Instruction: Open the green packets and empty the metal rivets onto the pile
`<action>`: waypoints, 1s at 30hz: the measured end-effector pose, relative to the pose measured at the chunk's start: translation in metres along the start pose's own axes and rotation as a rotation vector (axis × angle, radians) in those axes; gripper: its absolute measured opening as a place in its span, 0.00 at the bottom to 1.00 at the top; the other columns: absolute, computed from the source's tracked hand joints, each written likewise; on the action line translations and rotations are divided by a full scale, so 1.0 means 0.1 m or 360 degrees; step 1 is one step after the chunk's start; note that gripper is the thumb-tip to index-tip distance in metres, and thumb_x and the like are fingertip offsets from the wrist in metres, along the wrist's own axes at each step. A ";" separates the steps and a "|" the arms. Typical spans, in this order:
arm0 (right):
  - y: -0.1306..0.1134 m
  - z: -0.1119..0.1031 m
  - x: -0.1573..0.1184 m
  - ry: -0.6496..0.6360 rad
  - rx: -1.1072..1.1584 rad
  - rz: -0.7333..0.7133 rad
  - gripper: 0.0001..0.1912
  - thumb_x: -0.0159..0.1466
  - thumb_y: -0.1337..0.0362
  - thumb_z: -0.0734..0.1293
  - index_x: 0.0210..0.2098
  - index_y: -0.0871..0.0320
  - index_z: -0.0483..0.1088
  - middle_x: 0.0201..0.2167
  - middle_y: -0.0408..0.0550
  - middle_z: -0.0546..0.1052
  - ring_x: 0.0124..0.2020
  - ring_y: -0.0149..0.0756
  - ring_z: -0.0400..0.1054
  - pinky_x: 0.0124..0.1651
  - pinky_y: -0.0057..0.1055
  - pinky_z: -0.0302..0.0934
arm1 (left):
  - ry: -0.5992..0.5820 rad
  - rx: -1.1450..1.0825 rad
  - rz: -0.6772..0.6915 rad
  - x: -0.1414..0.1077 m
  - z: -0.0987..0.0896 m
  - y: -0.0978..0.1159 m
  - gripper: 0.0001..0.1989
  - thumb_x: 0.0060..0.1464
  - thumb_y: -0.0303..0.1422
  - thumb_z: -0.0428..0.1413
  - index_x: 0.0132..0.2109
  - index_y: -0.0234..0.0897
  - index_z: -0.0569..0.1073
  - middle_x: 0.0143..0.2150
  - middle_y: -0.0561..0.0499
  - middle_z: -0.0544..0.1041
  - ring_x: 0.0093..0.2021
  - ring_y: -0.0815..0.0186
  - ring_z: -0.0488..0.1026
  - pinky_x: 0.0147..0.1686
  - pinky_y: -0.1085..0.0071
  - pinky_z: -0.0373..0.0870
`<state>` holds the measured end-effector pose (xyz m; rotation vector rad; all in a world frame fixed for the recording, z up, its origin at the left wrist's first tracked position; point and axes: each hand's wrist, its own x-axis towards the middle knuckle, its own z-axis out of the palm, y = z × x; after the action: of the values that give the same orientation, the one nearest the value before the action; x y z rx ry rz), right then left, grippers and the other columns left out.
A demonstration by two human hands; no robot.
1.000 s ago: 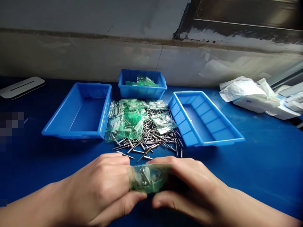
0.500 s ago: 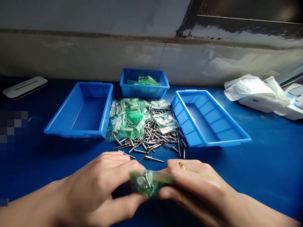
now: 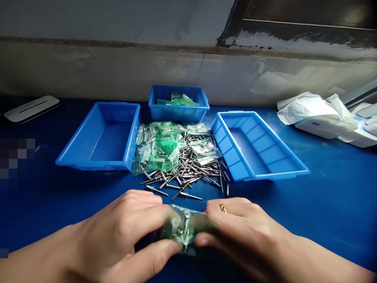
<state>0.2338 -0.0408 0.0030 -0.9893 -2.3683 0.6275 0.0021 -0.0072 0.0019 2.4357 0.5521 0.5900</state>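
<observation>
Watching remotely, I see the left hand (image 3: 126,232) and right hand (image 3: 250,228) both pinching the green packet (image 3: 179,232), on the near side of the rivet pile (image 3: 188,165), seemingly to hold it taut (metal pieces (image 3: 186,220) show through); a left bin (image 3: 81,141) and a right bin (image 3: 231,145) flank that pile, presumably for easy reach.

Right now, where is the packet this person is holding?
In the head view, the greenish packet is low in the middle, held between the left hand and the right hand, on the near side of the loose metal pieces.
</observation>
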 end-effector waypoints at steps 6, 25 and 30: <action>0.02 0.00 -0.07 -0.0019 0.0007 0.0012 0.26 0.78 0.57 0.51 0.29 0.58 0.68 0.22 0.41 0.71 0.21 0.27 0.64 0.25 0.23 0.58 | 0.0381 0.0182 0.0071 -0.04 0.07 -0.05 0.11 0.65 0.31 0.54 0.52 0.35 0.67 0.35 0.51 0.79 0.30 0.66 0.76 0.35 0.71 0.76; 0.01 0.01 -0.02 -0.0078 -0.0039 0.0015 0.28 0.78 0.56 0.50 0.26 0.57 0.68 0.19 0.42 0.72 0.20 0.29 0.65 0.24 0.24 0.61 | 0.0245 0.0615 0.0242 -0.11 0.02 0.04 0.14 0.69 0.28 0.43 0.45 0.43 0.74 0.35 0.53 0.83 0.35 0.60 0.80 0.34 0.63 0.78; 0.00 0.08 -0.03 0.0012 0.0187 0.0092 0.24 0.75 0.52 0.57 0.27 0.56 0.67 0.20 0.42 0.74 0.19 0.29 0.68 0.23 0.23 0.63 | 0.0257 0.0693 0.0330 -0.08 0.03 0.04 0.11 0.68 0.26 0.46 0.45 0.38 0.73 0.33 0.51 0.81 0.31 0.60 0.78 0.32 0.62 0.74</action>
<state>0.2304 -0.0448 -0.0037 -1.0095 -2.2744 0.7740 -0.0016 -0.0154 0.0002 2.8983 0.5412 0.8294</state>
